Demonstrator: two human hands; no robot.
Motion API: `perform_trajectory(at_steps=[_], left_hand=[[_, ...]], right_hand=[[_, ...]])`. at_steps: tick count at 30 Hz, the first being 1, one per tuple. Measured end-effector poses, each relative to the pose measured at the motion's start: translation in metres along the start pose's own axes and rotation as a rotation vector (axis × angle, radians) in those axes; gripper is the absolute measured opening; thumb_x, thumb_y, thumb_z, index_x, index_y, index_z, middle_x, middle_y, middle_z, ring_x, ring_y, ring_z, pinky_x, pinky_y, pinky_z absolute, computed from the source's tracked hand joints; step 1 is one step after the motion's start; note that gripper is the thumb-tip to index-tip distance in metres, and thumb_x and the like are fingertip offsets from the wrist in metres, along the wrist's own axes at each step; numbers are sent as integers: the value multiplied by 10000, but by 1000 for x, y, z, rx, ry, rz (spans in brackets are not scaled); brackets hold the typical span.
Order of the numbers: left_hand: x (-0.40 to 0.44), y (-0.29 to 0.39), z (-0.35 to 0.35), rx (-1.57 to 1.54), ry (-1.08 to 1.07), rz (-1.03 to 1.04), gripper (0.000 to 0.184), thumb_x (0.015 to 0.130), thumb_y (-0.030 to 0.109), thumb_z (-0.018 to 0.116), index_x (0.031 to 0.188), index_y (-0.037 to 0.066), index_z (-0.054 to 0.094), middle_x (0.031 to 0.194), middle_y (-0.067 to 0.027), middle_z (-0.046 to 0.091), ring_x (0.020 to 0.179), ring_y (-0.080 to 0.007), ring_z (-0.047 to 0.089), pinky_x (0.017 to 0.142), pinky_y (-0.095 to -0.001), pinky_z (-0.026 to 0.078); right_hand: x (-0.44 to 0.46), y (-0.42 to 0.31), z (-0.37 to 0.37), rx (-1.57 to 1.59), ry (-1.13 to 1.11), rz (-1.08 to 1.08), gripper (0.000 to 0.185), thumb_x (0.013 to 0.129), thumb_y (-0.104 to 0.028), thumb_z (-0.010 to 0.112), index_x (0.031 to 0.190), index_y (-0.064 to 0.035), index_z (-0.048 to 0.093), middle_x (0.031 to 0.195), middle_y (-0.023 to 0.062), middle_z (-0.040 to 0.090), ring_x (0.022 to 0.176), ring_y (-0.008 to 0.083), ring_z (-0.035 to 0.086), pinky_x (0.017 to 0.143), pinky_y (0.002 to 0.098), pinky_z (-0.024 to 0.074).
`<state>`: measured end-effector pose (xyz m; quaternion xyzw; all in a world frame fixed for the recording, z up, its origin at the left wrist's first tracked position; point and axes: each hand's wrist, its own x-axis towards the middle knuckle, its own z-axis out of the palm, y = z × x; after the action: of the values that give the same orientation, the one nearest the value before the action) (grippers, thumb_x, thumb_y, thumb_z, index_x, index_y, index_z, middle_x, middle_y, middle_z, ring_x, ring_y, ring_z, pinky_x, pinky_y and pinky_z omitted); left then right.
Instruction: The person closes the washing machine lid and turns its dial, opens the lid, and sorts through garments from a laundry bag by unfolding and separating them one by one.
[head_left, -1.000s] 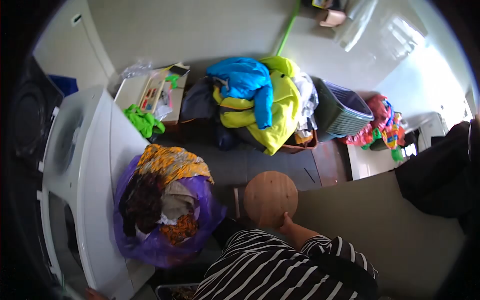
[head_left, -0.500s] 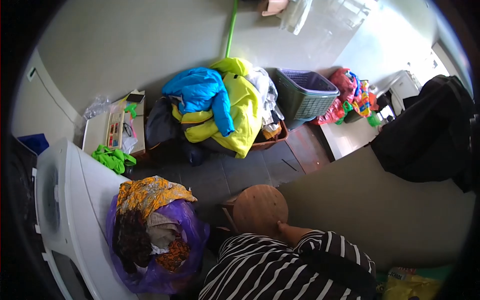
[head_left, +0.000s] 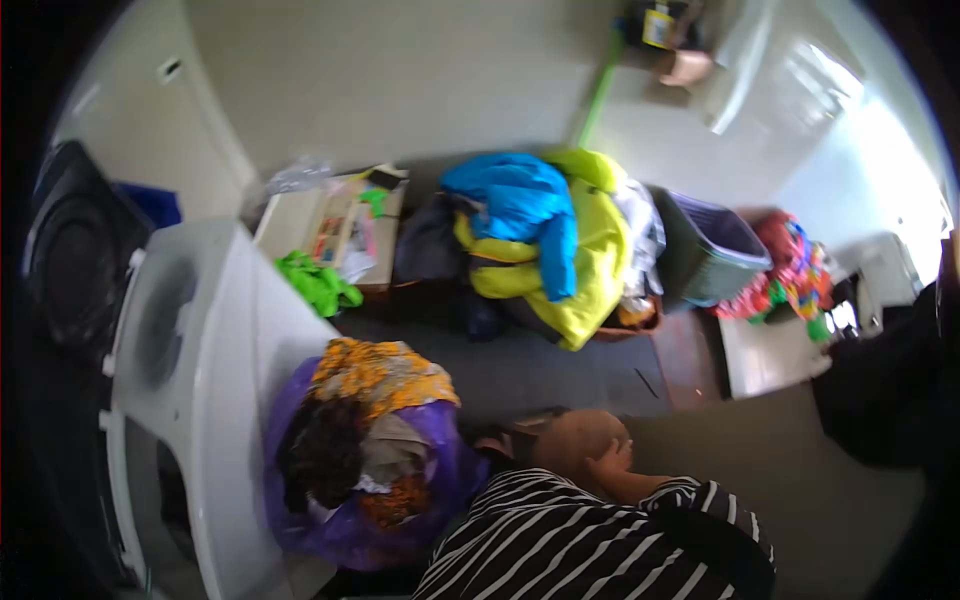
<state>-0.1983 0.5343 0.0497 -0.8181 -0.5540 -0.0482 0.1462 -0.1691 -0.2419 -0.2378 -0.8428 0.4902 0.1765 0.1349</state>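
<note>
My right hand (head_left: 612, 460) is at the right edge of a round wooden stool (head_left: 572, 438), its fingers curled around the rim; motion blurs the finer detail. The stool is low, close in front of my striped shirt. My left hand does not show. Left of the stool, a purple plastic bag (head_left: 450, 470) stands open, filled with clothes. An orange and grey patterned cloth (head_left: 385, 372) lies over its far side, with dark, beige and orange-brown cloths (head_left: 398, 500) inside.
A white twin-tub washing machine (head_left: 215, 350) stands at the left. Blue and yellow jackets (head_left: 590, 265) heap over a basket by the wall, beside a green-grey laundry basket (head_left: 700, 260). A green cloth (head_left: 315, 285) hangs off a low white cabinet (head_left: 285, 225). Black fabric (head_left: 870, 390) hangs right.
The view has swung left, so everything sits further right and more of the washing machine shows. My right hand has more of its fingers visible at the stool's rim, and the stool looks tilted.
</note>
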Motion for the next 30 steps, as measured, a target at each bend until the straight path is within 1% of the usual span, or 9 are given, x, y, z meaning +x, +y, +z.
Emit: perform_trajectory(at_steps=[1, 5, 7, 10, 11, 16, 20, 26, 30], left_hand=[[2, -12, 6, 12, 12, -56, 506, 881, 469, 380, 1061, 50, 599, 977, -143, 598, 838, -286, 567, 791, -428, 429], [21, -39, 56, -265, 142, 64, 376, 896, 315, 352, 906, 21, 587, 853, -148, 597, 746, -350, 555, 626, -409, 429], [7, -21, 38, -234, 270, 66, 360, 889, 294, 358, 908, 36, 609, 858, -148, 604, 741, -351, 547, 649, -410, 421], [-5, -7, 20, -433, 302, 107, 356, 890, 272, 360, 886, 25, 617, 821, -156, 604, 712, -351, 540, 644, -406, 413], [-5, -6, 21, -443, 345, 107, 336, 888, 252, 380, 863, 13, 616, 793, -156, 600, 687, -342, 536, 636, -405, 410], [-16, 24, -17, -470, 389, 17, 226, 754, 158, 458, 812, 3, 613, 781, -149, 601, 670, -332, 534, 628, -403, 416], [-13, 26, -16, -457, 516, 70, 215, 710, 162, 476, 796, 19, 611, 791, -130, 607, 695, -343, 529, 645, -409, 414], [-15, 24, -15, -454, 486, -30, 166, 711, 161, 515, 683, 20, 597, 677, -116, 562, 623, -319, 498, 604, -388, 393], [-16, 23, -10, -379, 514, -73, 185, 737, 189, 513, 642, 36, 555, 660, -92, 548, 666, -292, 506, 661, -369, 377]], right_hand=[[10, -16, 4, -6, -16, -56, 832, 651, -396, 689, 1306, -61, 302, 1416, 249, 85, 1301, 366, 177, 1019, 438, 245], [44, -96, 9, 36, -8, -265, 807, 687, -403, 623, 1318, -40, 275, 1441, 217, 13, 1329, 355, 81, 1049, 461, 156], [61, -124, 14, -33, -89, -356, 797, 694, -418, 611, 1313, -34, 288, 1440, 217, 28, 1330, 350, 81, 1051, 462, 150], [47, -194, -16, -258, -310, -411, 561, 761, -344, 549, 1233, -70, 420, 1437, 203, 90, 1338, 338, 49, 1043, 483, 174], [56, -202, -3, -411, -270, -499, 420, 794, -270, 509, 1176, -96, 489, 1328, 243, 324, 1248, 374, 295, 956, 508, 317], [60, -284, 19, -596, -346, -709, 409, 792, -263, 515, 1162, -87, 501, 1285, 230, 361, 1201, 359, 331, 933, 488, 334], [48, -342, 33, -667, -341, -925, 401, 791, -257, 520, 1150, -79, 511, 1251, 219, 390, 1164, 347, 360, 914, 473, 347], [25, -391, 67, -615, -292, -1355, 389, 789, -248, 526, 1133, -68, 527, 1200, 202, 434, 1108, 328, 403, 886, 449, 367], [3, -401, 94, -460, -306, -1756, 381, 787, -242, 531, 1122, -60, 537, 1166, 191, 463, 1070, 316, 432, 867, 433, 381]])
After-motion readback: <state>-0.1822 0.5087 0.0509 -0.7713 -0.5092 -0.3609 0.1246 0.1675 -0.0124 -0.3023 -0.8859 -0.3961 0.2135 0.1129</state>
